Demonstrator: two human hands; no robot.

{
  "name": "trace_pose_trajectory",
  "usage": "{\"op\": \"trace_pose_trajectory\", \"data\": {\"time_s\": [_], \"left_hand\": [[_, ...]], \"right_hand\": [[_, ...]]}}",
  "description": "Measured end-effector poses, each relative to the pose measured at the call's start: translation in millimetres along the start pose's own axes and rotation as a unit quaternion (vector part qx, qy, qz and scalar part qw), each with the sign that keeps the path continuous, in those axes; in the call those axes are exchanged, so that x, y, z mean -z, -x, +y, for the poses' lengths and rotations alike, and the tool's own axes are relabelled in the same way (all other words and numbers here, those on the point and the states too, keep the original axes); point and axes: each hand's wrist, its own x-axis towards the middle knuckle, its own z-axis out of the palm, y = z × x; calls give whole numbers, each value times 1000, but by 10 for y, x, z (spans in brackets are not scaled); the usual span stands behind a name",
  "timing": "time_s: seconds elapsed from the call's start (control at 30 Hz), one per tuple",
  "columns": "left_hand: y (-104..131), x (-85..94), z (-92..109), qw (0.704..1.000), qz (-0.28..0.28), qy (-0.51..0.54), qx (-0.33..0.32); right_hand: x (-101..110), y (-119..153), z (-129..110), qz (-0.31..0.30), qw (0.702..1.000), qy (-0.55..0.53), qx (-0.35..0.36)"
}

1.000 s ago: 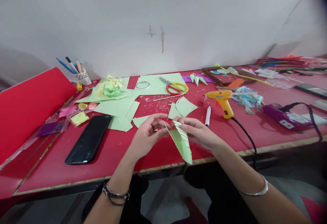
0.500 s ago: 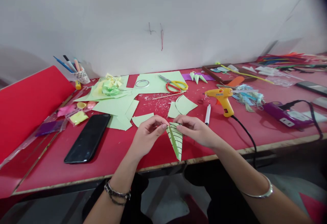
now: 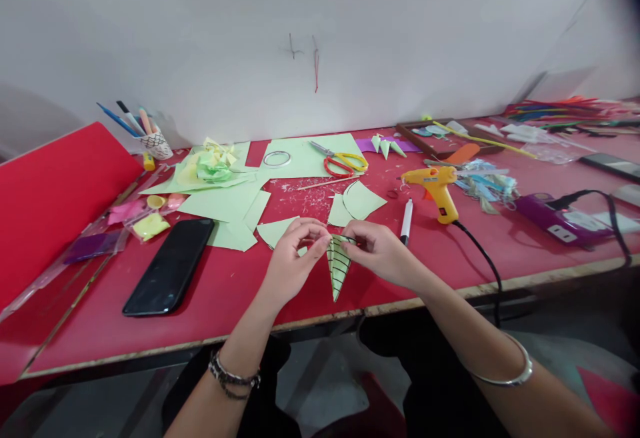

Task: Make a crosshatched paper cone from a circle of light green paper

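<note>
A light green paper cone (image 3: 339, 270) with black curved lines hangs point down near the table's front edge. My left hand (image 3: 299, 255) pinches its upper left rim between thumb and fingers. On the other side, my right hand (image 3: 377, 251) grips the upper right rim, its fingertips partly hidden behind the paper. Just beyond my hands lie cut green paper pieces (image 3: 367, 201), one marked with a curved black line. A white marker (image 3: 407, 219) rests to the right of my right hand.
Scissors (image 3: 340, 160), a metal ring (image 3: 277, 159) and green sheets (image 3: 215, 208) lie at the back. A yellow glue gun (image 3: 436, 191) with its black cord is on the right, near a purple power socket (image 3: 563, 221). At left are a black phone (image 3: 170, 268) and a pen cup (image 3: 156, 143).
The cone has turned: its open seam faced me before, and now a lined, more closed face shows. Its tip has swung slightly left. Both hands keep their hold.
</note>
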Motion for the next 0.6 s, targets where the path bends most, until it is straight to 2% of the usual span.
{"op": "trace_pose_trajectory", "data": {"time_s": [0.13,0.37,0.5,0.6], "left_hand": [[1,-7,-16,999,-13,11,28],[8,4,-3,998,-29,-8,53],[0,9,-10,998,-19,-2,57],[-5,11,-15,998,-2,-2,61]], "right_hand": [[-12,-4,19,39,998,49,9],[-36,-2,35,64,994,83,9],[-72,0,63,65,997,50,-14],[-102,-6,87,58,996,-31,-61]]}}
